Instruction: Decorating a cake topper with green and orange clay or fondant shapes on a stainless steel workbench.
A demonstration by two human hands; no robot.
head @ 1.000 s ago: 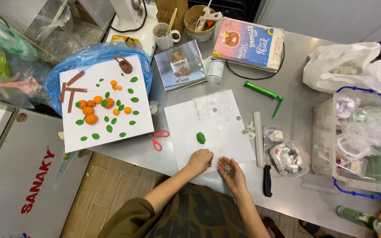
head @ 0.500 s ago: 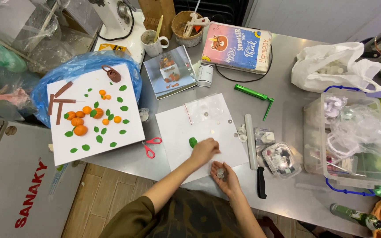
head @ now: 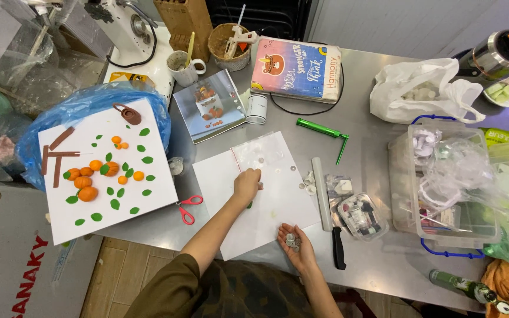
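Right grip: right hand (head: pixel 297 242) lies palm up at the near edge of the white paper sheet (head: pixel 278 206), fingers loosely cupped around a few small grey round pieces (head: pixel 292 240) resting in the palm.
Left grip: left hand (head: pixel 247 184) reaches onto the sheet, fingertips pinched together; whether they hold one of the pieces cannot be told.
Loose pieces: more small grey rounds (head: pixel 260 160) lie scattered on the far part of the sheet, just beyond the left hand.
Green bit: a small green shape (head: pixel 249 205) shows at the left wrist, mostly hidden.
Beside the sheet: red-handled scissors (head: pixel 188 207) to the left; a black-handled knife (head: pixel 338 246) and a pale rod (head: pixel 321 191) to the right.
Left side: white board with orange clay pumpkins and green leaves (head: pixel 104 176).
Far: a green metal tool (head: pixel 324 131) on the grey metal table (head: pixel 372 147).
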